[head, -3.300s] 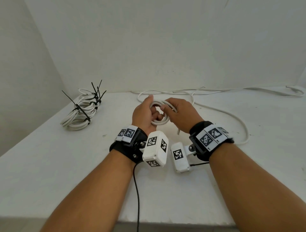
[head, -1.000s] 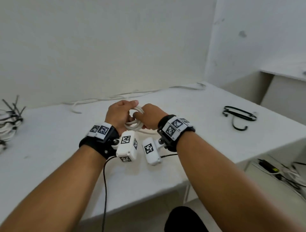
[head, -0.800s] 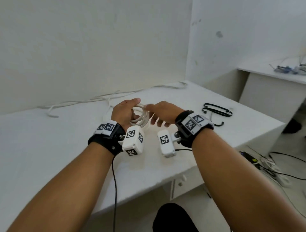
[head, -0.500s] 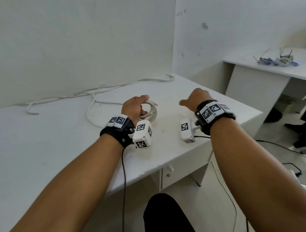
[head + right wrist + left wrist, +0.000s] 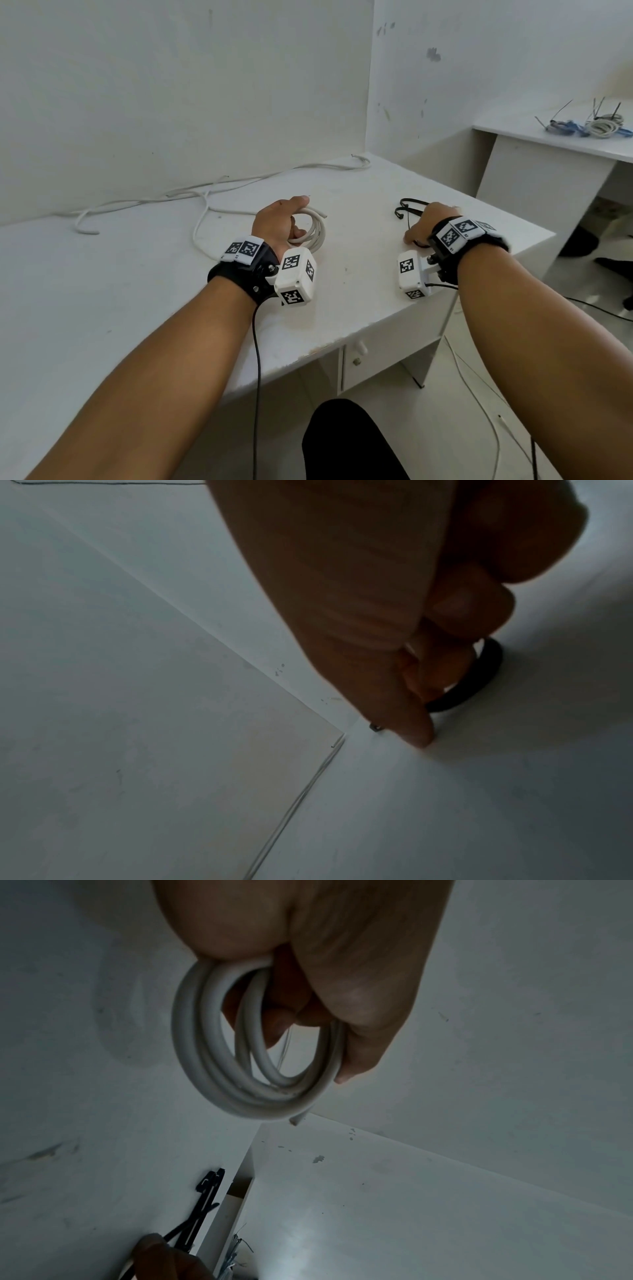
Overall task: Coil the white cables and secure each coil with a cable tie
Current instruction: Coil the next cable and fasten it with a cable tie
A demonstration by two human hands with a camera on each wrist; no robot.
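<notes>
Head | left hand [image 5: 275, 221] grips coil [image 5: 313, 229] | right hand [image 5: 424, 222] seemingly pinching ties [image 5: 406, 210]

No words, brand names or numbers can be read anywhere. The only signs are black-and-white square code patterns: two on the left wristband [image 5: 242, 249], three on the white camera box [image 5: 295, 276] just below that wristband, and more of the same on the right wristband [image 5: 462, 233] and its box [image 5: 411, 274].
</notes>
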